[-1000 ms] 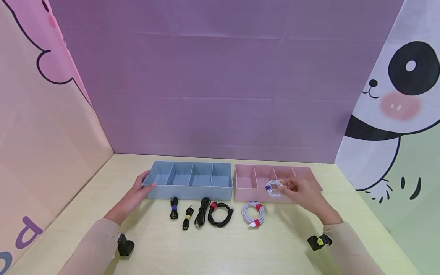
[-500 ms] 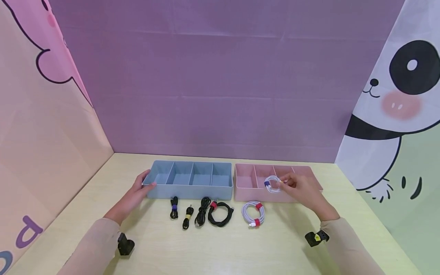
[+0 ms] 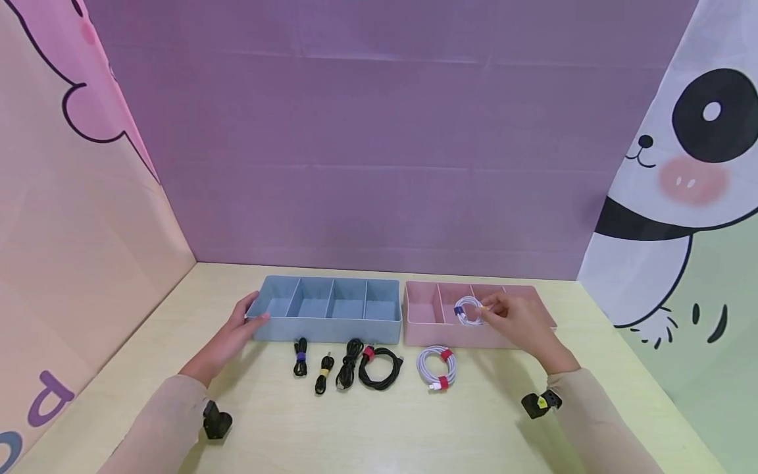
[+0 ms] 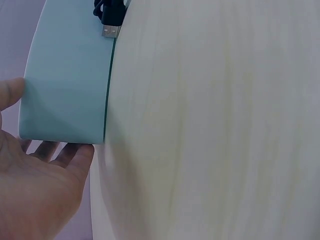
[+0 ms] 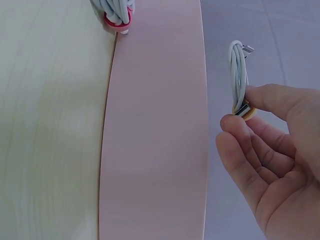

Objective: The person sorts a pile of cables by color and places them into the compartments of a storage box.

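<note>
My left hand point(image 3: 237, 332) holds the left end of the blue compartment box point(image 3: 331, 330), its thumb at the rim and its fingers along the end wall point(image 4: 65, 90). My right hand point(image 3: 521, 326) pinches a small coiled white USB cable point(image 5: 237, 72) between thumb and fingertips, by a yellow tie. A blue tie wraps the coil's other side. In the head view the coil hangs over the pink compartment box point(image 3: 438, 334), overlapping its second compartment from the left. The right wrist view shows the coil beyond the box's edge, with metal plugs showing.
Before the blue box lie black cables: one with a purple tie point(image 3: 301, 368), one with a yellow tie point(image 3: 323, 380), a bundled one point(image 3: 347, 372) and a red-tied coil point(image 3: 379, 385). A larger white coil point(image 3: 422, 370) with red ties lies before the pink box. Printed walls enclose the table.
My right hand has lifted slightly and shifted a little left with the white cable, from the pink box's front wall to over its compartments. My left hand stays on the blue box.
</note>
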Tool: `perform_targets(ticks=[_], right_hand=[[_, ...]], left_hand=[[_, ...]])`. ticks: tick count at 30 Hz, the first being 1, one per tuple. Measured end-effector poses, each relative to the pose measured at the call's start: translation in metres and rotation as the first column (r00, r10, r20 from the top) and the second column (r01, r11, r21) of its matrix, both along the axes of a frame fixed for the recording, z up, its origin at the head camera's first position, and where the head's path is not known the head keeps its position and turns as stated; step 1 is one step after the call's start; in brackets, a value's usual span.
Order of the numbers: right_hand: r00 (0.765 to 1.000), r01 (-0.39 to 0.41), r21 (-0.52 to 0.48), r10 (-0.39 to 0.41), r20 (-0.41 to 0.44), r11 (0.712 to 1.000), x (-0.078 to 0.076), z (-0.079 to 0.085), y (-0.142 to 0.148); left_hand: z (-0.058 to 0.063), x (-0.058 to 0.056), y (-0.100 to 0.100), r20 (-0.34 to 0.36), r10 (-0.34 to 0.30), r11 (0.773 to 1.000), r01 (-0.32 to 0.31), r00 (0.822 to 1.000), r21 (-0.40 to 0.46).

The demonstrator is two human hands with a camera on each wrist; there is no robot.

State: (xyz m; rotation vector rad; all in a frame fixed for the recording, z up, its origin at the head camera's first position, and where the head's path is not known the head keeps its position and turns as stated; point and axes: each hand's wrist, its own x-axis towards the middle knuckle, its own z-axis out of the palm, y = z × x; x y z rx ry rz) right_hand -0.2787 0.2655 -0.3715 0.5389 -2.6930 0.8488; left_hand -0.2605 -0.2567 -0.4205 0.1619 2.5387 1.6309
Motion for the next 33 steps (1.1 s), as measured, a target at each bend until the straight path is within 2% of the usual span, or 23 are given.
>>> perform_targets(ticks=[7, 16, 26, 33], right_hand=[[1.000, 0.015, 0.019, -0.015, 0.027, 1.000, -0.001, 0.002, -0.002], [0.999, 0.016, 0.059, -0.015, -0.030, 0.998, -0.008, 0.002, -0.004], [0.999, 0.042, 0.059, -0.043, 0.010, 0.997, -0.011, 0.002, -0.006], [0.999, 0.032, 0.072, -0.034, 0.023, 0.997, -0.014, 0.003, -0.008]], left_hand=[[0.002, 0.000, 0.001, 0.017, 0.012, 1.000, -0.012, 1.000, -0.017], [0.003, 0.002, 0.002, 0.016, 0.015, 1.000, -0.015, 1.000, -0.012], [0.001, 0.001, 0.001, 0.014, 0.015, 1.000, -0.015, 1.000, -0.012], [0.002, 0.001, 0.001, 0.014, 0.016, 1.000, -0.016, 1.000, -0.010]])
